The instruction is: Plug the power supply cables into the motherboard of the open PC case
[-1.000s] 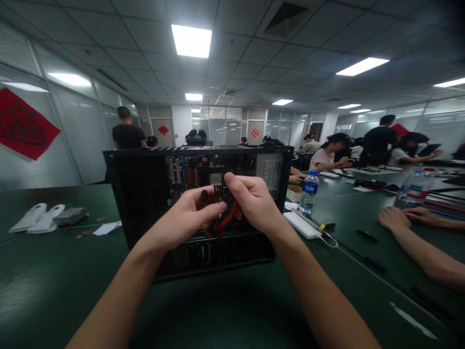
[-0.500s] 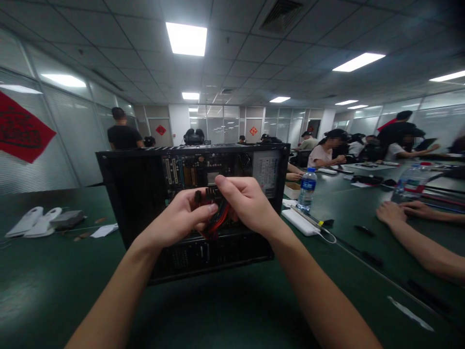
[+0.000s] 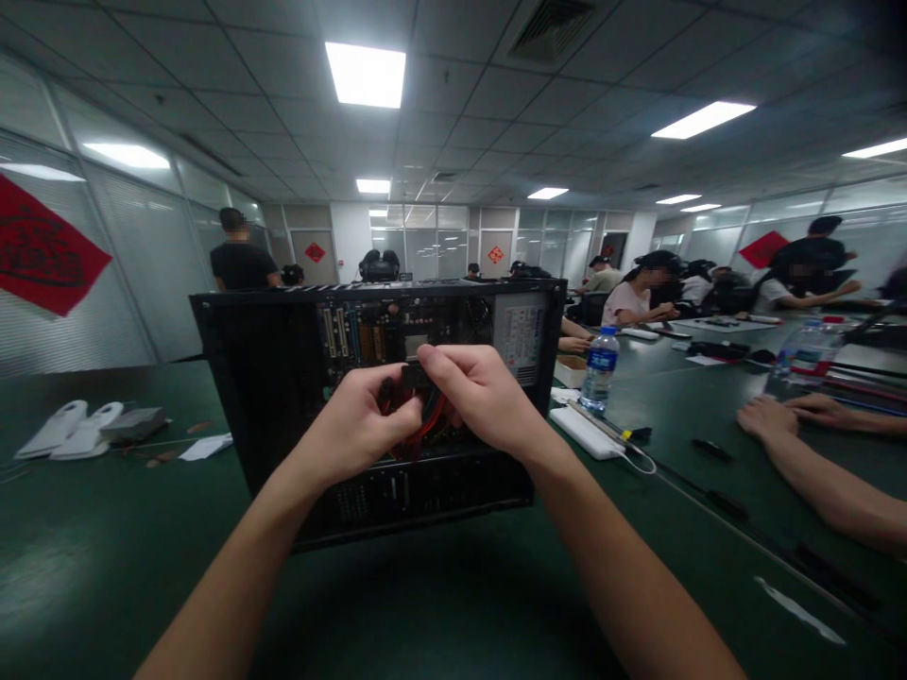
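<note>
A black computer case (image 3: pixel 241 397) stands with its open side facing me on the green table. Inside it show the motherboard (image 3: pixel 372 338) and, at the upper right, a power supply (image 3: pixel 522 335) with a label. In front of the board, my left hand (image 3: pixel 365 411) pinches a bundle of black and red power cables (image 3: pixel 432 416). My right hand (image 3: pixel 482 392) is closed on the same bundle, its thumb against a dark connector (image 3: pixel 413 376) at the top. The fingertips partly hide the connector and cables.
Right of the case are a water bottle (image 3: pixel 599 368), a white power strip (image 3: pixel 591 430) and a small box (image 3: pixel 571 368). Another person's hands (image 3: pixel 769 416) rest on the table (image 3: pixel 709 510) further right. White slippers (image 3: pixel 67 430) and a grey block (image 3: pixel 133 425) lie left.
My left thumb and fingers have shifted on the cable bundle, and a dark plug that stuck out beside my left fingers is now mostly hidden. My right hand stays nearly where it was.
</note>
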`<state>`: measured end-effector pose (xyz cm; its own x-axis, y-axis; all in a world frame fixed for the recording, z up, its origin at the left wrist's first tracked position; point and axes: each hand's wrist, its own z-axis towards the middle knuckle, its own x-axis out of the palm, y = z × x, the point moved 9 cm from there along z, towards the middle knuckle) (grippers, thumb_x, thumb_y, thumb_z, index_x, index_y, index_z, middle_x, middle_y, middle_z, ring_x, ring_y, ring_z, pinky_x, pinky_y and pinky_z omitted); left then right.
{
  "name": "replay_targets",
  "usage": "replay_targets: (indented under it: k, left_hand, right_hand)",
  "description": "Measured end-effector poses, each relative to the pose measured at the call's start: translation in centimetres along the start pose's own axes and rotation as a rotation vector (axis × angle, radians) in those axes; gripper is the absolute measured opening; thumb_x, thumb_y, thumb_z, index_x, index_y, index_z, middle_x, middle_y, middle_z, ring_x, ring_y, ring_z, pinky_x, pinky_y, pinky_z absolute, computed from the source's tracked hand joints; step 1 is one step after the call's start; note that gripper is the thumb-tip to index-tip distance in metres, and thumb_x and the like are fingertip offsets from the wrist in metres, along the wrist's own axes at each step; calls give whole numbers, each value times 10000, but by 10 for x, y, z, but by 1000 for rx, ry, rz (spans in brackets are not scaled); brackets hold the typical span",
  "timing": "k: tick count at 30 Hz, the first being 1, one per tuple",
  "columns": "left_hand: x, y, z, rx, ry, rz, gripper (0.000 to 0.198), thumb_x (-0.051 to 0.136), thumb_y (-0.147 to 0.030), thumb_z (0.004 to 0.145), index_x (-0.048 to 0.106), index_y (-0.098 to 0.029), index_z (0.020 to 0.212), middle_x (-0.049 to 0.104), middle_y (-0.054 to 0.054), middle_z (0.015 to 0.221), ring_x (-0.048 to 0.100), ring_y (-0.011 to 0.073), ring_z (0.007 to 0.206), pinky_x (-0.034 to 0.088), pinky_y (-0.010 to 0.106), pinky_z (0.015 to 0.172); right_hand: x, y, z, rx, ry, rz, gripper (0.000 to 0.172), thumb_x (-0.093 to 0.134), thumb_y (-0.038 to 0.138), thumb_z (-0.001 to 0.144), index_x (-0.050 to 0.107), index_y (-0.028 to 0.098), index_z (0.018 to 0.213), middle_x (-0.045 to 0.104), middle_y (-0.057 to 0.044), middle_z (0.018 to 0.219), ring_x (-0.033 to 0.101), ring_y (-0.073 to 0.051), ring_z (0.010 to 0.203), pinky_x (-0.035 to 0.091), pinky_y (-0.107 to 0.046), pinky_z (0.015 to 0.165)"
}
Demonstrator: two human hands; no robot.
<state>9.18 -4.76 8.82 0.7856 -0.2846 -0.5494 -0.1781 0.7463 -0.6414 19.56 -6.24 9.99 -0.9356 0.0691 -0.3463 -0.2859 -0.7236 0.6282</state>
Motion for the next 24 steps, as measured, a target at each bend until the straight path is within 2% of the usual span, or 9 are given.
replay_targets:
  k: [2,5,8,10,18,24]
  left_hand:
    - [-2,-6,0,32,-54,95,112,574,-223,843,641,-134,836,618,7,758,529,123,676,452,213,613]
    - [2,-8,-2,34,1,129,102,571,-217,846,631,-138,867,610,0,773,524,119,671,449,214,613]
    - [6,-5,-4,2,99,60,136,569,-258,871,620,-137,906,617,4,792,538,125,674,466,220,609]
    - [5,-3,-5,-4,124,11,155,570,-279,881,617,-136,918,626,9,804,549,130,683,481,223,618]
    - [0,9,-4,-17,161,-92,250,614,-364,902,642,-136,1001,675,47,920,608,160,790,526,245,712]
    - [7,11,-3,-77,147,-233,262,658,-392,889,661,-145,978,685,32,843,614,146,724,513,227,646]
  right_hand:
    - [-1,0,0,-5,-15,-1,565,462,673,925,504,182,649,438,32,562,440,-94,527,315,-224,477]
    - [-1,1,0,-8,-24,5,575,472,685,914,492,185,632,425,35,543,437,-96,523,313,-225,475]
    - [-1,3,0,-8,-28,14,584,468,686,917,445,193,605,408,40,522,416,-89,501,300,-226,464]
    - [-1,3,-1,-10,-28,27,583,464,678,924,426,195,599,404,44,516,404,-83,485,294,-223,457]
    - [1,2,-2,-3,-11,15,590,448,678,932,438,194,595,426,39,496,400,-83,473,287,-226,454]
    - [-6,7,-1,-39,-51,-28,601,436,675,938,427,197,575,406,35,499,385,-89,490,270,-238,461]
